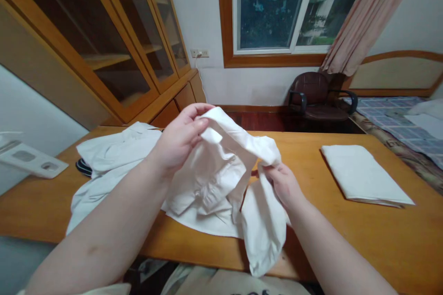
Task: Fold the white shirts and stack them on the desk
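Note:
A crumpled white garment (221, 184) is held up over the wooden table, its lower part resting on the tabletop. My left hand (182, 136) pinches its upper edge between thumb and fingers. On the other side, my right hand (284, 185) grips the cloth, its fingers partly hidden by the fabric. From there a sleeve-like part (265, 226) hangs down past the table's front edge. The garment sags in folds between both hands, so its full shape does not show.
Loose white clothes (119, 152) lie on the left of the table (304, 239), partly behind my left forearm, with a dark striped item (83, 167) under them. A folded white cloth (363, 173) lies at the right. A white plastic object (32, 159) juts in at far left.

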A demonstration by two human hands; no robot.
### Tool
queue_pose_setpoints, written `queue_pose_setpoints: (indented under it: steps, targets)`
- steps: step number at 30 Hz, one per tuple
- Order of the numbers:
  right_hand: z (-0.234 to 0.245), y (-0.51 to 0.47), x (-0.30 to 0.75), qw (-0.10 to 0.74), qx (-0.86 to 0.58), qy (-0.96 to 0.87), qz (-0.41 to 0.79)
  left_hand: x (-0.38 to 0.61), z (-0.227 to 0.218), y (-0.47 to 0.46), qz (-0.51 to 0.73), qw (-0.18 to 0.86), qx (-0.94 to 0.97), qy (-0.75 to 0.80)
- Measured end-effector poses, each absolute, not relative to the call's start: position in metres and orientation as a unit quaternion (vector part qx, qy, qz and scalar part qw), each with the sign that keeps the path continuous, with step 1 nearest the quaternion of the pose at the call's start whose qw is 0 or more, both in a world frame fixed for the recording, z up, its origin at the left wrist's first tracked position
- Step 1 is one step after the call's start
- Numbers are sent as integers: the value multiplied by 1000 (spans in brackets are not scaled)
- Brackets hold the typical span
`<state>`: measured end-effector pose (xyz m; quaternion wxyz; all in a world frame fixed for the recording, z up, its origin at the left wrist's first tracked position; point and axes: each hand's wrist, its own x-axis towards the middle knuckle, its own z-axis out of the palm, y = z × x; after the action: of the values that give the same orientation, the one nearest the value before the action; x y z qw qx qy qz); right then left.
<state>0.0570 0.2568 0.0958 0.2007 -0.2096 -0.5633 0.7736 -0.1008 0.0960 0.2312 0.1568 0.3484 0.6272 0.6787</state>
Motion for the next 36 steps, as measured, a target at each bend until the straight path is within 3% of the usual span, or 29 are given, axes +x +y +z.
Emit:
queue_pose_setpoints:
  steps: [5,11,15,21,24,26,28,31,36]
  targets:
    - [94,303,75,290,-242,-501,778,-134,171,89,548,173,339,745]
    - [84,351,107,352,-307,-553,691,-140,118,60,158,96,428,885]
    - [78,389,129,279,-443,-637,565,-113,97,46,62,179,512,838]
    - [61,420,144,72,-519,-834,172,-104,56,41,28,144,553,820]
    - [49,410,141,129,-480,-866,59,-112,43,42,37,127,559,819]
    - [43,395,136,225,-388,-894,26,-115,42,44,45,129,566,813]
    - [39,376,129,259,-244,-934,37,-113,46,45,53,133,569,810]
    - [31,350,117,193,-85,-976,63,-105,55,48,79,139,553,818]
    - [17,334,102,177,-75,-980,51,-92,72,47,181,170,535,808]
